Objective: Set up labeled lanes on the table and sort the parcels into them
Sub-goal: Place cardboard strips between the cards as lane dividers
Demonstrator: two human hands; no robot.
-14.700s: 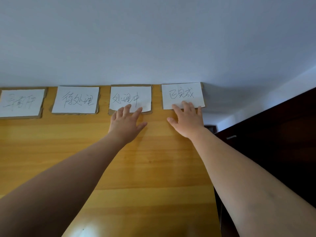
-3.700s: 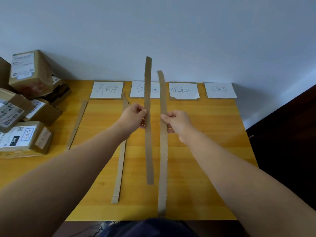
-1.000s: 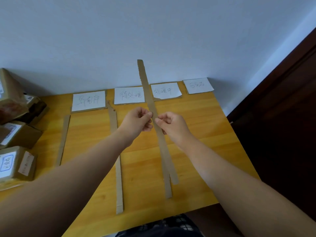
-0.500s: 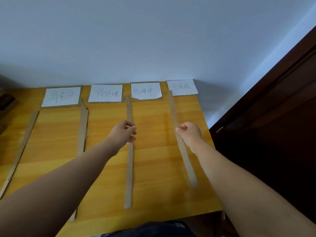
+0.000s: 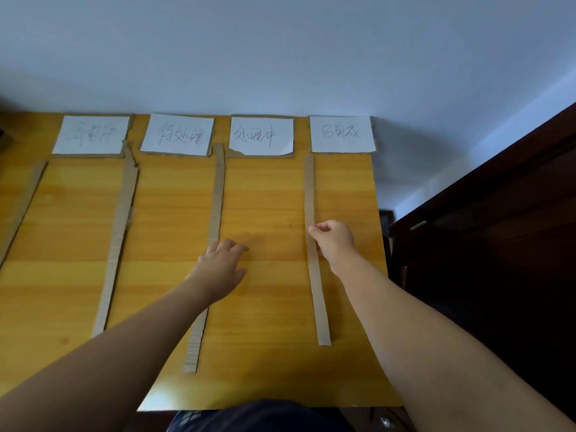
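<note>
wall: pale and plain; fills the upper third of the frame.
table: yellow wood-grain top, running from the wall to the lower edge across the left and centre of the frame; bears the cardboard and paper items below.
dark furniture: brown-black wooden piece on the right side of the frame, beside the table's right edge.
dark garment: the person's clothing, bottom centre, below the table's near edge.
third strip: long cardboard strip lying flat in the centre, running from the upper middle toward the bottom.
second strip: wider cardboard strip with a torn upper end, lying flat left of centre.
fourth strip: cardboard strip right of centre, lying along the table.
far-left strip: cardboard, slanting along the left edge, cut off by the frame.
first card: white handwritten paper on a cardboard backing, upper left, at the wall; the second strip's torn end is at its right edge.
second card: same make, just left of the third strip's upper end.
third card: same make, with a torn lower-left corner; just right of the third strip's upper end.
fourth card: same make, upper right; the fourth strip starts just beneath its lower-left corner.
left hand: palm down, fingers straight and spread, gripping nothing; covers part of the third strip.
right hand: fingers curled, thumb and forefinger pinching the fourth strip at mid-length.
</note>
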